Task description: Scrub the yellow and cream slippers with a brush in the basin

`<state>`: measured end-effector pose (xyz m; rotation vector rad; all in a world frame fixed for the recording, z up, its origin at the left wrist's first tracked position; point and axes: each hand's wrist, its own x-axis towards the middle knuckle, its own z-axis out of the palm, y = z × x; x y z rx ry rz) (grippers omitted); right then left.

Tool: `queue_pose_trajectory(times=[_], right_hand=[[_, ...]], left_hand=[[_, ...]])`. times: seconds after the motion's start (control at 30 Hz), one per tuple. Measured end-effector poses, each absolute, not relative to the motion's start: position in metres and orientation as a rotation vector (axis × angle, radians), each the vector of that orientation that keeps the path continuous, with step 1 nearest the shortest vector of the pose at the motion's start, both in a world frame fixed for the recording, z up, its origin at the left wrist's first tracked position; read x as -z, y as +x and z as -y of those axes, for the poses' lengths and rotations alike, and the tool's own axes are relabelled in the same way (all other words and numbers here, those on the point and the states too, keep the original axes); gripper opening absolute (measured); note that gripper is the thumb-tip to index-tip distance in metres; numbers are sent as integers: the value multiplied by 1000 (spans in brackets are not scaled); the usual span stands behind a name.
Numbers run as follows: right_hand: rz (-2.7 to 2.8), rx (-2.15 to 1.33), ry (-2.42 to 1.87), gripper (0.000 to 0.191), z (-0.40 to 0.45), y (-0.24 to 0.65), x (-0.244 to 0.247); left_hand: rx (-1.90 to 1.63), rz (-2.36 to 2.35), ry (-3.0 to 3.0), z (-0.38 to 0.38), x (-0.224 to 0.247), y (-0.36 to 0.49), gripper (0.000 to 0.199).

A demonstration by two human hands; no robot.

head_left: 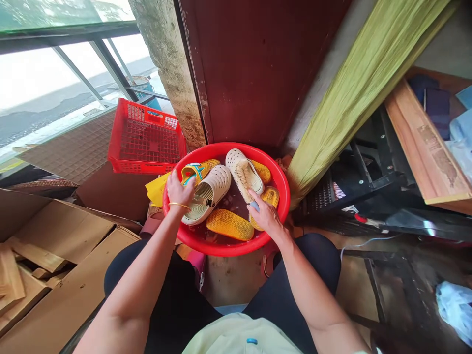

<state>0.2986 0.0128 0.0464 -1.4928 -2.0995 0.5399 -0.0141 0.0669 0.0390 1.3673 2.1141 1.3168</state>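
The right hand [268, 215] pinches a brush [243, 178] over the far white shoe [233, 156] in the red tub [228, 249]. The left hand [180, 192] is by a yellow sandal [189, 172]; I cannot tell if it grips. Keeping the shoe still should help the brush scrub well.

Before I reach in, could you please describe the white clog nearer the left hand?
Find the big red basin near the middle. On its left side, by the left hand, lies a white clog with a holed toe. White sets it apart from the yellow footwear; the brush lies across the other white clog, not this one.
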Motion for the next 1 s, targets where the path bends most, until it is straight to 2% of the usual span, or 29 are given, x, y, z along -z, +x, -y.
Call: queue_pose_trajectory(times=[0.07, 0.13, 0.17, 0.23, 0.3, 0.43, 0.57, 0.67, 0.9, 1.0], right_hand=[[2043, -577, -1527, 63, -13, 298, -49], [1985, -611, -1530, 67, -17, 298, -52], [1967, -627, -1512, 67, -20, 298, -53], [1959, -652, -1453, 64, -29, 300, -56], [1972, -671, -1404, 61, -39, 303, -57], [1946, -764, -1346, 59, -58, 310, -55], [1770, -922, -1415, 63, -70, 312, -49], [1690, -995, -1435, 67, -74, 311, -49], [1698, -867, -1562, 65, -76, 310, -48], [1791, -685, -1553, 59, -68, 303, -47]], left_hand=[[-1171, -1887, 1849, -41, -47, 11, 67], [-613, -1399, 2263, -15, -44, 38, 65], [-324, -1232, 2356, -4, -37, 50, 73], [111, -1205, 2434, 11, -18, 71, 93], [293, -1228, 2506, 14, 3, 85, 101], [249, -1283, 2521, -1, 25, 94, 94], [191, -1176, 2460, -16, 18, 90, 101], [80, -1122, 2343, -26, 8, 82, 96], [-652, -1150, 1626, -53, -1, 63, 90], [-809, -1154, 1339, -56, -3, 65, 88]])
